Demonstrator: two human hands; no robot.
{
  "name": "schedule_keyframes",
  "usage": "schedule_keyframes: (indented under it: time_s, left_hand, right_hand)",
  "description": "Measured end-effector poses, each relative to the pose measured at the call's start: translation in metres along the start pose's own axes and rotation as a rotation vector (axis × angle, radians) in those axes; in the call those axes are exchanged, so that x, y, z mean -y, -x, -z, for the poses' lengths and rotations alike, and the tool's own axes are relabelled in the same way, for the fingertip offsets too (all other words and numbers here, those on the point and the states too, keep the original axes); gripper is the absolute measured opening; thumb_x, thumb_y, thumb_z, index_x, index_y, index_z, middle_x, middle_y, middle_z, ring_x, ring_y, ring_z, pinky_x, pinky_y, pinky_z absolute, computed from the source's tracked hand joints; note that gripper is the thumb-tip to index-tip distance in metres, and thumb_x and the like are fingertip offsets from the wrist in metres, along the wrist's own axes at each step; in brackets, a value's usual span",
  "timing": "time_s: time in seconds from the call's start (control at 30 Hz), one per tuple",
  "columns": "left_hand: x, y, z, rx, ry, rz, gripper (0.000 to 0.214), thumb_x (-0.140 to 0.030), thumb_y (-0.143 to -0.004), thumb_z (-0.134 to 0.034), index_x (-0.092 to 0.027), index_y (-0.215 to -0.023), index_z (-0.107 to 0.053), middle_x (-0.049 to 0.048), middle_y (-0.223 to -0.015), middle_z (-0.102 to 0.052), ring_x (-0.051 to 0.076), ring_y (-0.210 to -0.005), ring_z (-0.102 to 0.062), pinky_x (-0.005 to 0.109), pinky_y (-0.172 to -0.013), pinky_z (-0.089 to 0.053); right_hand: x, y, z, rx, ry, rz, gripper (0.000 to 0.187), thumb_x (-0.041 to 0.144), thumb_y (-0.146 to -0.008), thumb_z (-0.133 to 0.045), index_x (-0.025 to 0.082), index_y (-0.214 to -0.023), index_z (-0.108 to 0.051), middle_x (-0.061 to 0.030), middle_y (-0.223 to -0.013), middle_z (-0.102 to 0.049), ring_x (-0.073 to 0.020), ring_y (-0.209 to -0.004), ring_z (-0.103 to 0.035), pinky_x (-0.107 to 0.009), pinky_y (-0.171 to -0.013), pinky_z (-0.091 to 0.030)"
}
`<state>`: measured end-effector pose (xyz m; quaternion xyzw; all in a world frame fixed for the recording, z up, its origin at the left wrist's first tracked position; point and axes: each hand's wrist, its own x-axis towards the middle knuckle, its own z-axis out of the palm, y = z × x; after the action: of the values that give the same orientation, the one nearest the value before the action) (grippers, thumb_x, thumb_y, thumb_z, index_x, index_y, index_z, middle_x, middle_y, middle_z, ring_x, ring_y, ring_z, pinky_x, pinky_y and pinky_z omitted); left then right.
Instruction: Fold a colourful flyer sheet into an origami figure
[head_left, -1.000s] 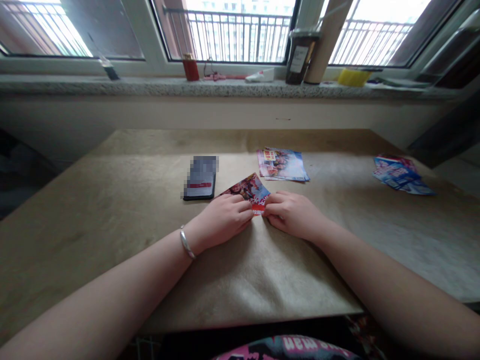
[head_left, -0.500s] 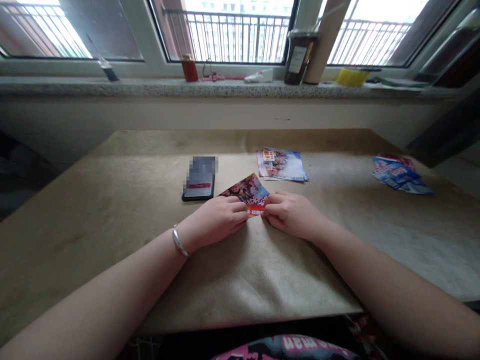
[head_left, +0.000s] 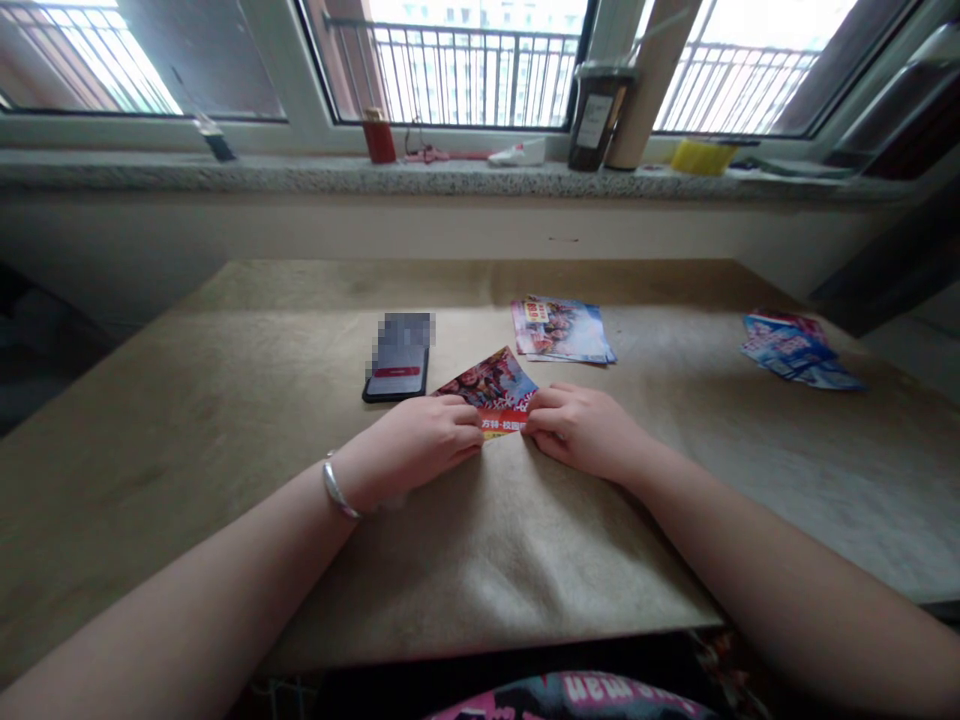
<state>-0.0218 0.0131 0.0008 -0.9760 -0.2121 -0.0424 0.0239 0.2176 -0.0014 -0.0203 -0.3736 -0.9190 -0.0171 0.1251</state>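
Observation:
A colourful printed leaflet [head_left: 501, 385] lies on the table between my hands, its upper edge coming to a point, with red and yellow strips of print near the bottom. My left hand [head_left: 431, 440], a silver bangle at its wrist, has its curled fingers pressed on the leaflet's left part and lower edge. At the right corner, the closed fingers of my right hand [head_left: 574, 425] grip the paper. Both hands cover the leaflet's sides, and my fingertips are partly hidden.
A phone [head_left: 397, 365] lies beyond my left hand. Behind the leaflet is a stack of similar leaflets [head_left: 566, 330]. Folded blue and red papers [head_left: 799, 350] lie at the right. A dark lidded cup [head_left: 596, 115] and a red container [head_left: 379, 138] stand on the windowsill [head_left: 300, 180].
My left hand has slid a little to the left along the leaflet, uncovering more of its red and yellow lower strip. My right hand stays at the right corner.

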Motion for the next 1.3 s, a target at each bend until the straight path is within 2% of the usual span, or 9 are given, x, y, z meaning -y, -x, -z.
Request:
schedule_keyframes:
  time_s: [0.23,0.5,0.77,1.0,1.13,1.3]
  left_hand:
    - [0.002,0.003,0.001,-0.01,0.085,0.002,0.02,-0.012,-0.089,-0.05,-0.018,-0.086,-0.069,0.0018,-0.092,-0.067,0.015,-0.088,-0.061,0.03,-0.084,-0.048]
    - [0.005,0.004,0.001,-0.045,0.174,-0.007,0.02,-0.011,-0.087,-0.052,-0.018,-0.081,-0.069,0.002,-0.089,-0.067,0.016,-0.086,-0.061,0.03,-0.083,-0.047]
    - [0.012,0.008,-0.005,-0.012,0.169,0.005,0.015,-0.018,-0.087,-0.055,-0.02,-0.084,-0.07,0.0018,-0.09,-0.067,0.015,-0.087,-0.061,0.028,-0.085,-0.047]
    - [0.011,0.007,-0.006,-0.025,0.176,0.018,0.014,-0.02,-0.089,-0.056,-0.018,-0.087,-0.069,0.0039,-0.093,-0.068,0.016,-0.088,-0.062,0.029,-0.085,-0.048]
    - [0.012,0.006,-0.006,-0.028,0.186,-0.025,0.019,-0.021,-0.093,-0.051,-0.018,-0.09,-0.069,0.0036,-0.094,-0.069,0.016,-0.09,-0.062,0.029,-0.086,-0.048]
    - [0.012,0.005,-0.011,-0.077,0.195,-0.055,0.018,-0.023,-0.092,-0.051,-0.018,-0.099,-0.068,0.0043,-0.106,-0.068,0.018,-0.098,-0.061,0.032,-0.091,-0.048]
  right_hand:
    - [-0.001,0.003,-0.001,0.006,-0.007,-0.005,0.022,0.018,-0.086,-0.048,0.022,-0.091,-0.069,-0.005,-0.092,-0.066,-0.0171,-0.084,-0.056,-0.027,-0.069,-0.04]
    - [-0.002,0.002,-0.003,-0.005,-0.021,-0.007,0.021,0.018,-0.086,-0.049,0.021,-0.087,-0.069,-0.0056,-0.09,-0.067,-0.017,-0.082,-0.056,-0.027,-0.068,-0.04]
    - [-0.003,0.003,-0.004,-0.002,-0.004,-0.008,0.018,0.018,-0.085,-0.049,0.02,-0.085,-0.068,-0.0056,-0.089,-0.066,-0.0171,-0.081,-0.055,-0.028,-0.069,-0.04]
    - [-0.002,0.004,-0.007,-0.056,0.019,0.062,0.024,0.018,-0.087,-0.049,0.02,-0.102,-0.068,-0.0067,-0.102,-0.067,-0.02,-0.088,-0.054,-0.033,-0.077,-0.045]
    - [0.0,0.005,-0.007,-0.062,-0.027,0.092,0.028,0.019,-0.088,-0.048,0.022,-0.108,-0.067,-0.0058,-0.107,-0.067,-0.0203,-0.091,-0.055,-0.035,-0.08,-0.047]
    - [0.002,0.003,-0.007,-0.057,-0.05,0.128,0.029,0.018,-0.087,-0.049,0.02,-0.11,-0.067,-0.0061,-0.111,-0.067,-0.0204,-0.095,-0.057,-0.035,-0.083,-0.048]
